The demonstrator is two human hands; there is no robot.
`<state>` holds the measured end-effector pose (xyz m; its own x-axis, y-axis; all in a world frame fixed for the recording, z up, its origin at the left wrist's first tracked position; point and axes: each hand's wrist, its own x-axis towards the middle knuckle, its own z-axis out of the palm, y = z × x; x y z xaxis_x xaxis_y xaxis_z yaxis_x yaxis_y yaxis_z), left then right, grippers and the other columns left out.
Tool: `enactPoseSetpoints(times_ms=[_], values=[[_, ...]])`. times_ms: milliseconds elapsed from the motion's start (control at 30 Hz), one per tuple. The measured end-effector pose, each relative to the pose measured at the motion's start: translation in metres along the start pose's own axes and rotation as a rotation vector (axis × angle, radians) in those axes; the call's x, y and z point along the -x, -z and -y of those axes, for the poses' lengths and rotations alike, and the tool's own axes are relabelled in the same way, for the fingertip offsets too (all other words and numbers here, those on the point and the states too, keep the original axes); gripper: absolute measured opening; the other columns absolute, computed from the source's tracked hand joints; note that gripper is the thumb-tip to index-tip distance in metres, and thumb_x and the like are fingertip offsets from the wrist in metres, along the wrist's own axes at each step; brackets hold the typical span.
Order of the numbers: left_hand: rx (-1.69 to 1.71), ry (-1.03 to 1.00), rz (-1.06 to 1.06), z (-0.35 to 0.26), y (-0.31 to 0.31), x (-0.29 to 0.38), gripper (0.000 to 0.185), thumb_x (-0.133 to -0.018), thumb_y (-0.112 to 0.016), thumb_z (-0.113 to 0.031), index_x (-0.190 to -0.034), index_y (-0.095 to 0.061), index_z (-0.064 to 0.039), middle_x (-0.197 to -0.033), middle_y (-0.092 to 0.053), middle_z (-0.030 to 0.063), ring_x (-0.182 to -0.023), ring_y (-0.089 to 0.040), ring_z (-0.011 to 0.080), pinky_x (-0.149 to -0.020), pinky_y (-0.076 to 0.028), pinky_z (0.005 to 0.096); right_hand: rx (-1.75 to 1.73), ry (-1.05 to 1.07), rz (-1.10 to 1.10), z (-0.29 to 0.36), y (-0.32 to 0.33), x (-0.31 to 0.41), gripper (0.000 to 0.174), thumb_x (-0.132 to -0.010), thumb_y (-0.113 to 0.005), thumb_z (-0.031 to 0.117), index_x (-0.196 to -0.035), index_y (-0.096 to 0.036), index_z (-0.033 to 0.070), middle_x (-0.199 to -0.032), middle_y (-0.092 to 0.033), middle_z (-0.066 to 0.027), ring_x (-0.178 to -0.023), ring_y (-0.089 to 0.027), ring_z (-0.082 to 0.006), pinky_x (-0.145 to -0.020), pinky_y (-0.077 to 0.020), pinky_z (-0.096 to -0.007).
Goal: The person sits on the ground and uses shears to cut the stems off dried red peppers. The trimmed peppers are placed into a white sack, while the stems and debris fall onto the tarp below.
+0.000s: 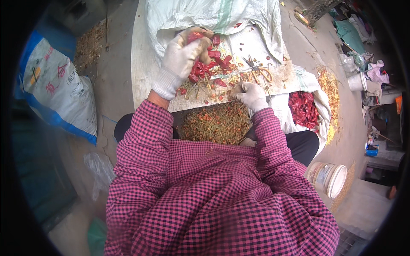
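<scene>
My gloved left hand (pixel 187 51) is raised over the board (pixel 144 60), its fingers curled around a dried red chili pepper (pixel 194 37). Beneath it lies a loose pile of red chilies (pixel 201 68) mixed with cut stems. Just right of that pile, scissors (pixel 258 68) with orange handles rest on the board, blades pointing away from me. At the board's near edge is my gloved right hand (pixel 251 96), fingers bent down; whether they pinch anything is hidden. A white woven sack (pixel 192 16) lies with its mouth towards the chilies.
A heap of stems (pixel 214 124) sits between my legs. To the right stands an open sack of red chilies (pixel 302 108), with a white bucket (pixel 326 179) on the ground nearby. On the left are a printed sack (pixel 61 86) and a clear plastic bag (pixel 99 172).
</scene>
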<state>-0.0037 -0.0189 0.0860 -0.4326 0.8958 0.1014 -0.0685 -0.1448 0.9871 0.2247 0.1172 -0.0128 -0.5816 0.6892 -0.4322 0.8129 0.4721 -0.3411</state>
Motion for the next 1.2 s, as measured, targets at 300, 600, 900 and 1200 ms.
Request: enactPoseSetpoints(times_ms=[300, 600, 900, 1200], values=[[0.267, 0.034, -0.104, 0.027, 0.002, -0.004, 0.034, -0.102, -0.068, -0.033, -0.114, -0.066, -0.001, -0.097, -0.071, 0.0076, -0.060, -0.059, 0.0077, -0.054, -0.053, 0.0224, 0.382, 0.134, -0.332, 0.037, -0.064, -0.042, 0.032, -0.097, -0.066, 0.037, -0.113, -0.073, 0.011, -0.098, -0.073, -0.0108, -0.093, -0.072, -0.0229, -0.084, -0.0569, -0.0406], [-0.417, 0.179, 0.103, 0.046, -0.019, -0.005, 0.039, -0.095, -0.071, -0.016, -0.131, -0.063, -0.005, -0.122, -0.070, 0.0107, -0.074, -0.065, 0.0081, -0.065, -0.057, 0.0240, -0.878, 0.081, -0.317, 0.023, -0.028, -0.013, 0.029, -0.093, -0.072, 0.021, -0.109, -0.070, -0.003, -0.077, -0.065, -0.0018, -0.059, -0.050, -0.0077, -0.055, -0.0426, -0.0257], [-0.259, 0.127, 0.098, 0.076, -0.033, -0.004, 0.032, -0.098, -0.064, -0.010, -0.128, -0.065, 0.002, -0.114, -0.073, 0.0100, -0.097, -0.069, 0.0126, -0.083, -0.057, 0.0306, -0.911, 0.313, -0.399, 0.053, 0.009, 0.025, 0.040, -0.094, -0.072, 0.025, -0.123, -0.068, -0.001, -0.100, -0.076, -0.0116, -0.092, -0.070, -0.0156, -0.084, -0.0548, -0.0306], [-0.826, -0.135, 0.131, 0.051, -0.047, 0.016, 0.021, -0.094, -0.069, -0.010, -0.111, -0.071, 0.003, -0.100, -0.076, 0.0184, -0.086, -0.075, 0.0241, -0.077, -0.057, 0.0367, -1.101, 0.116, -0.391, 0.046, 0.003, 0.018, 0.025, -0.098, -0.066, 0.019, -0.114, -0.068, 0.000, -0.085, -0.069, -0.0096, -0.073, -0.064, -0.0170, -0.068, -0.0539, -0.0285]])
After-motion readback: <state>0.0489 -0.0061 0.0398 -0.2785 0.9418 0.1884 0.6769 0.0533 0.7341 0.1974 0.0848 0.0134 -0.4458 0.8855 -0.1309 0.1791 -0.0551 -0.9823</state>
